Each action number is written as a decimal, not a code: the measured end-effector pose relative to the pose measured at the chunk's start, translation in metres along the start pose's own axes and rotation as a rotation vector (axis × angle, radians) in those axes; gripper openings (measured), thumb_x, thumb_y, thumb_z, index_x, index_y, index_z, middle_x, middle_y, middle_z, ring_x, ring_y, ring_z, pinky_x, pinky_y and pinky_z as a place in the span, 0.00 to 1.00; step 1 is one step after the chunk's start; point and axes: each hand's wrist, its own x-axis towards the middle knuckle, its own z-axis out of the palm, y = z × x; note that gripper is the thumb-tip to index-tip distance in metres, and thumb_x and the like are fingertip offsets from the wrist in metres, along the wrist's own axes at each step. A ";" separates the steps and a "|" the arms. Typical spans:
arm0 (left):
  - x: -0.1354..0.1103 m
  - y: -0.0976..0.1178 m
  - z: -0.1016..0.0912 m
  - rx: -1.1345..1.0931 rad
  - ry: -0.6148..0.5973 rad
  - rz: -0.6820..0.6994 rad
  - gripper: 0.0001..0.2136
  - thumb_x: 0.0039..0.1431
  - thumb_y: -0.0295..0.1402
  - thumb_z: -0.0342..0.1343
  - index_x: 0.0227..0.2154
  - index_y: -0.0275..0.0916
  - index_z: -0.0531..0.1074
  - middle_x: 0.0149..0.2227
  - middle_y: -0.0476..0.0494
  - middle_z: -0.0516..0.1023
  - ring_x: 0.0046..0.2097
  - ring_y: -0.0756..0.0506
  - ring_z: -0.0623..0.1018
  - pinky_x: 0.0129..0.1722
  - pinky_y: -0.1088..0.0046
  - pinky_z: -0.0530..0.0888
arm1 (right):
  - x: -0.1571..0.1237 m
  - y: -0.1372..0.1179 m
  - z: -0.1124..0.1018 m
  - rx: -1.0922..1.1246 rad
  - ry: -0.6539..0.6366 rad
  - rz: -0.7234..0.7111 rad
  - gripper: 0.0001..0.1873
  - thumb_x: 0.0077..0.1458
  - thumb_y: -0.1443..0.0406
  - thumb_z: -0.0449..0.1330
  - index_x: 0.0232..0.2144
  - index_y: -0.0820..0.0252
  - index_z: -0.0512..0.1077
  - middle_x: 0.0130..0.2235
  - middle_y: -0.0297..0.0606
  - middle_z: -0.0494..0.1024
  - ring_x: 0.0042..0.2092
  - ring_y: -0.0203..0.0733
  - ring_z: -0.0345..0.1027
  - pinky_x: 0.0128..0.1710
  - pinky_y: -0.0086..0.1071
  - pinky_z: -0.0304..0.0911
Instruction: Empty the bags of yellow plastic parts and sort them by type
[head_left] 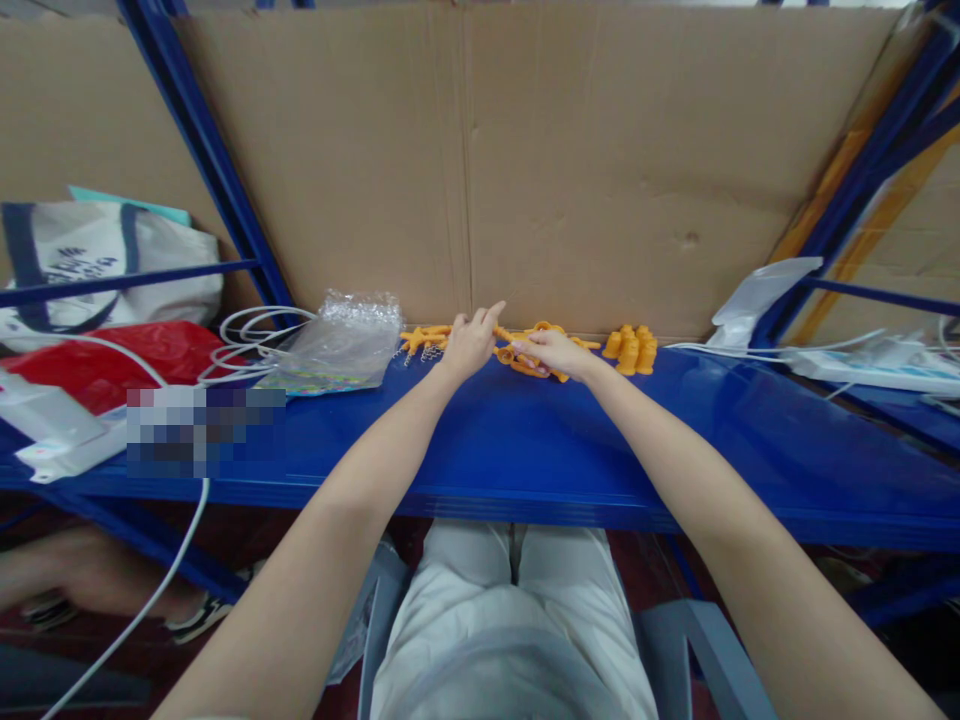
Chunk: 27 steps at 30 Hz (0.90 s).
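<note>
At the back of the blue shelf, my left hand [472, 345] reaches over small orange plastic pieces, its index finger stretched out and apart from the others. Its thumb is hidden, and nothing shows in its grasp. Just right of it, my right hand [553, 352] has its fingers closed on an orange plastic piece [507, 334] that sticks out toward my left hand. Round orange plastic parts [541, 328] lie around and under the right hand, partly covered by it. Left of my left hand lie branched orange pieces [414, 340] with small metal coils [431, 353] beside them.
Several orange figure-like pieces [631, 350] stand right of my hands. A clear plastic bag [341, 345], white cables [247, 335] and a red bag [142, 360] lie left. A cardboard sheet [480, 170] backs the blue shelf [517, 450]. Another person's leg [105, 575] shows below left.
</note>
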 end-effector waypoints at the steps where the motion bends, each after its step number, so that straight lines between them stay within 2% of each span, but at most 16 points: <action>1: 0.000 0.000 0.001 0.004 -0.005 0.002 0.27 0.61 0.21 0.45 0.65 0.34 0.61 0.56 0.30 0.76 0.53 0.39 0.77 0.53 0.60 0.68 | 0.000 -0.001 0.000 -0.031 0.021 0.002 0.26 0.61 0.50 0.62 0.20 0.58 0.62 0.15 0.25 0.61 0.17 0.27 0.53 0.15 0.22 0.49; 5: -0.001 -0.003 0.003 -0.003 -0.014 0.016 0.27 0.60 0.22 0.46 0.64 0.34 0.62 0.55 0.30 0.77 0.53 0.39 0.77 0.53 0.61 0.68 | -0.002 -0.004 0.000 -0.116 0.061 0.015 0.25 0.60 0.50 0.63 0.20 0.58 0.62 0.14 0.26 0.62 0.16 0.27 0.53 0.15 0.22 0.50; 8: -0.001 -0.003 0.002 -0.009 -0.030 0.024 0.27 0.60 0.23 0.47 0.64 0.34 0.62 0.54 0.30 0.77 0.53 0.38 0.77 0.53 0.60 0.68 | -0.005 -0.005 -0.003 -0.096 0.030 0.038 0.26 0.60 0.51 0.64 0.19 0.58 0.63 0.14 0.26 0.62 0.16 0.27 0.54 0.15 0.21 0.51; 14: 0.002 0.013 -0.010 -0.005 -0.053 0.089 0.22 0.65 0.25 0.46 0.62 0.35 0.65 0.53 0.31 0.76 0.52 0.38 0.77 0.52 0.62 0.68 | -0.017 -0.014 -0.011 0.160 -0.243 0.200 0.13 0.59 0.59 0.65 0.29 0.62 0.71 0.22 0.31 0.73 0.23 0.32 0.68 0.22 0.23 0.64; 17: 0.005 0.024 -0.014 -0.018 -0.037 0.128 0.22 0.66 0.25 0.44 0.62 0.37 0.64 0.52 0.33 0.76 0.52 0.39 0.76 0.51 0.63 0.68 | -0.018 -0.016 -0.008 0.175 -0.284 0.248 0.14 0.59 0.62 0.64 0.25 0.60 0.66 0.18 0.27 0.66 0.19 0.30 0.62 0.20 0.23 0.62; 20: 0.005 0.028 -0.015 -0.025 -0.038 0.145 0.23 0.64 0.24 0.45 0.62 0.37 0.64 0.52 0.34 0.76 0.52 0.39 0.76 0.51 0.63 0.69 | -0.015 -0.013 -0.004 0.044 -0.195 0.237 0.16 0.58 0.67 0.62 0.22 0.57 0.61 0.16 0.25 0.61 0.16 0.28 0.55 0.16 0.23 0.57; 24: 0.003 0.026 -0.014 -0.029 -0.085 0.129 0.26 0.58 0.24 0.52 0.61 0.37 0.64 0.54 0.34 0.75 0.53 0.38 0.77 0.53 0.62 0.70 | -0.010 -0.007 -0.001 -0.292 -0.068 0.160 0.14 0.55 0.67 0.61 0.21 0.56 0.62 0.15 0.28 0.63 0.16 0.31 0.58 0.15 0.24 0.57; 27: 0.001 0.027 -0.014 -0.026 -0.126 0.066 0.26 0.56 0.24 0.53 0.60 0.38 0.64 0.56 0.34 0.74 0.51 0.38 0.78 0.52 0.62 0.72 | -0.008 -0.008 -0.001 -0.489 -0.030 0.107 0.11 0.55 0.65 0.61 0.23 0.57 0.67 0.14 0.30 0.63 0.16 0.34 0.59 0.16 0.27 0.59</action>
